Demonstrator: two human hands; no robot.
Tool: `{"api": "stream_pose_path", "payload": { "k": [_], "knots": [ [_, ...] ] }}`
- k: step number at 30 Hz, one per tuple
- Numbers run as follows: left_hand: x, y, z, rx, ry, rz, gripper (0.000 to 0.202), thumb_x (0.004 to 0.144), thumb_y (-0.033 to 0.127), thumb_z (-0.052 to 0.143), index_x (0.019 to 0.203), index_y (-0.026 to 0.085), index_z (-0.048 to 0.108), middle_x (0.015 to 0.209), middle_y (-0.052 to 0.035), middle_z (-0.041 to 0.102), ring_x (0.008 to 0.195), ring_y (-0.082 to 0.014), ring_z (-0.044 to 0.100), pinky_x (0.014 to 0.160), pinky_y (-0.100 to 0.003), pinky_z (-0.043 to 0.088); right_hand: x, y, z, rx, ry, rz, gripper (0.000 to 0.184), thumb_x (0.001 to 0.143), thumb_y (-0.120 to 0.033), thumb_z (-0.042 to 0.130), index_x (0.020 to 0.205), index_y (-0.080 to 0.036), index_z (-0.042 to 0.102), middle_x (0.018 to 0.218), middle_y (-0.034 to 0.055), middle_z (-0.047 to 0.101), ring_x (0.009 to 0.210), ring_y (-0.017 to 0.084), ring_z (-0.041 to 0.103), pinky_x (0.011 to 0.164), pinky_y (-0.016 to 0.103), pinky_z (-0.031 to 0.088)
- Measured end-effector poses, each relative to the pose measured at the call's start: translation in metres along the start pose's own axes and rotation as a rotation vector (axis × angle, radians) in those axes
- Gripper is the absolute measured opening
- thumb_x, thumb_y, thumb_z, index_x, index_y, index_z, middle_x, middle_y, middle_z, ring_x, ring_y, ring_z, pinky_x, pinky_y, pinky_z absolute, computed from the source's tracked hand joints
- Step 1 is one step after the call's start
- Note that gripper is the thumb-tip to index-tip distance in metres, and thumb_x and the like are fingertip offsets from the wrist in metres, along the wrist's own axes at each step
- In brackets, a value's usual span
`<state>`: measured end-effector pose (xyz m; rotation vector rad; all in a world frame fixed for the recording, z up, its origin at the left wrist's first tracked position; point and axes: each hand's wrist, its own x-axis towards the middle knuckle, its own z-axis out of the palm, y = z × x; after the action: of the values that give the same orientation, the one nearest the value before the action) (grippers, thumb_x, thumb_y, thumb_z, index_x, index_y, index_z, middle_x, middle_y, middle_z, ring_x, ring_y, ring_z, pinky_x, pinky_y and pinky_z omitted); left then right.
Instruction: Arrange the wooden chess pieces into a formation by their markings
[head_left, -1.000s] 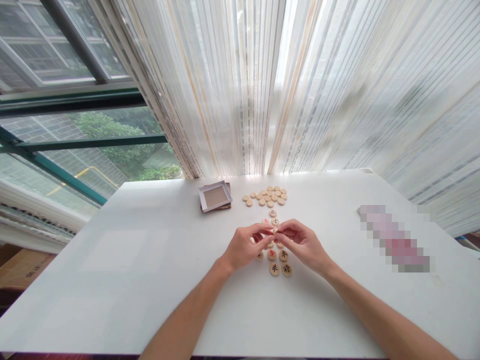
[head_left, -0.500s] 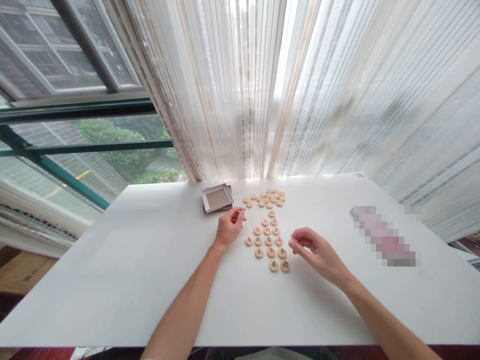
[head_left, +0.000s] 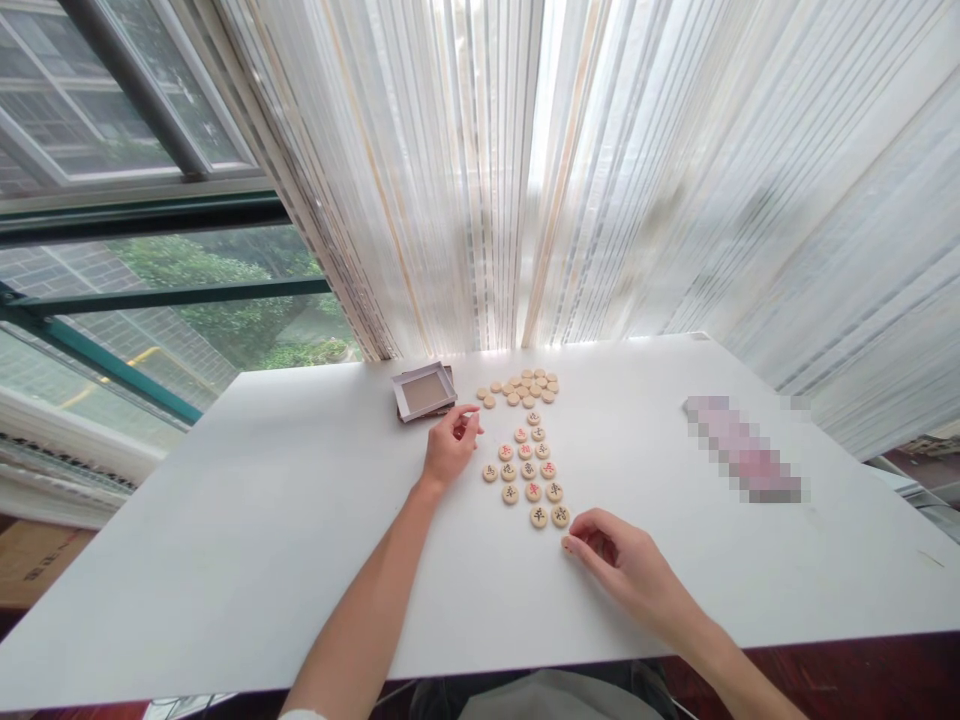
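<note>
Round wooden Chinese chess pieces (head_left: 528,470) with red or black characters lie face up in short rows at the middle of the white table (head_left: 247,520). My right hand (head_left: 626,565) is at the near end of these rows, thumb and fingers pinched on a chess piece (head_left: 567,543) beside the nearest black-marked one. Left of the rows, my left hand (head_left: 450,447) hovers with its fingers curled together, close to the box. Whether anything sits in those fingers I cannot make out. Further back, several blank-looking pieces (head_left: 528,388) lie in a loose cluster.
A shallow open box (head_left: 400,400) rests on a darker box part at the back left. Toward the right lies a pixelated pinkish object (head_left: 739,440). Behind the table hangs a striped sheer curtain (head_left: 480,200), with a window at the left.
My right hand has come nearer to me, from beside the rows to their near end, with the piece now showing in its fingertips. The whole view has shifted slightly. My left hand stays by the box.
</note>
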<state>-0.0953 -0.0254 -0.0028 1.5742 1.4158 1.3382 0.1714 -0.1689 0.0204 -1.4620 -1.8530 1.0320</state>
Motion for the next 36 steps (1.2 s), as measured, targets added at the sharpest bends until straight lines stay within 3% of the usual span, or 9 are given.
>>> {"api": "stream_pose_path", "payload": {
  "k": [14,28,32,36],
  "knots": [
    [0.0,0.0,0.0,-0.017,-0.032,-0.012,0.037,0.089,0.048,0.059,0.108,0.018,0.068,0.074,-0.0027,0.071,0.051,-0.011,0.059,0.055,-0.022,0.049,0.006,0.003,0.006,-0.065,0.078,-0.02,0.017,0.092,-0.036,0.058,0.081,-0.024,0.06,0.072,0.0007,0.063,0.063,0.017,0.056,0.057,0.03,0.047],
    [0.0,0.001,0.0,0.0,-0.025,-0.004,0.037,0.09,0.048,0.058,0.106,0.018,0.068,0.073,-0.0027,0.07,0.052,-0.0112,0.06,0.055,-0.022,0.049,0.007,0.004,-0.003,0.05,0.0,0.068,0.026,0.096,-0.045,0.052,0.087,-0.022,0.06,0.076,0.0009,0.065,0.067,0.017,0.058,0.061,0.029,0.047],
    [0.0,0.001,-0.001,0.001,-0.026,-0.015,0.038,0.09,0.05,0.057,0.104,0.017,0.069,0.072,-0.0029,0.071,0.052,-0.0115,0.06,0.054,-0.022,0.048,0.027,0.001,-0.023,0.056,0.013,0.038,0.028,0.097,-0.048,0.051,0.092,-0.022,0.062,0.076,0.0,0.064,0.066,0.016,0.059,0.059,0.028,0.048],
    [0.0,0.001,0.0,-0.006,-0.019,-0.019,0.039,0.089,0.052,0.058,0.102,0.017,0.07,0.073,-0.0034,0.07,0.052,-0.0118,0.059,0.054,-0.022,0.048,0.072,0.006,-0.046,-0.046,0.093,-0.037,0.026,0.096,-0.045,0.052,0.092,-0.022,0.064,0.082,0.0015,0.069,0.073,0.017,0.065,0.065,0.03,0.052]
  ]
}}
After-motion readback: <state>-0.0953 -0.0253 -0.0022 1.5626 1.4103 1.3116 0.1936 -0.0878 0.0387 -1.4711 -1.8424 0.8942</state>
